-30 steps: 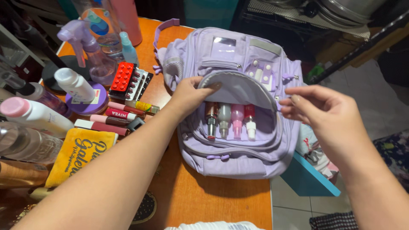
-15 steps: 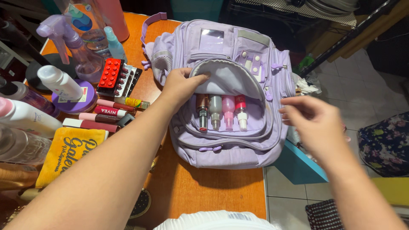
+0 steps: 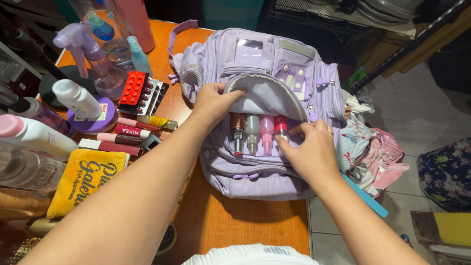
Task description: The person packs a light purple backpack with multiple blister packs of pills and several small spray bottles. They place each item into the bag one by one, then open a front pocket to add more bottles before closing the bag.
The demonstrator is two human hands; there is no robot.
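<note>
A lilac backpack lies flat on the orange wooden table, its front pocket unzipped. My left hand grips the pocket's upper flap and holds it open. Inside the pocket stand several small tubes and bottles in a row, brown, clear, pink and red-capped. My right hand rests on the pocket's lower right edge, its fingertips touching the red-capped tube at the end of the row.
Left of the bag lie a red pill blister, lip balm tubes, a yellow pouch, spray bottles and lotion bottles. Clothes are heaped right of the table above the tiled floor.
My right hand has come in from the open air at the right and landed on the pocket by the red-capped tube. My left hand has stayed on the flap.
</note>
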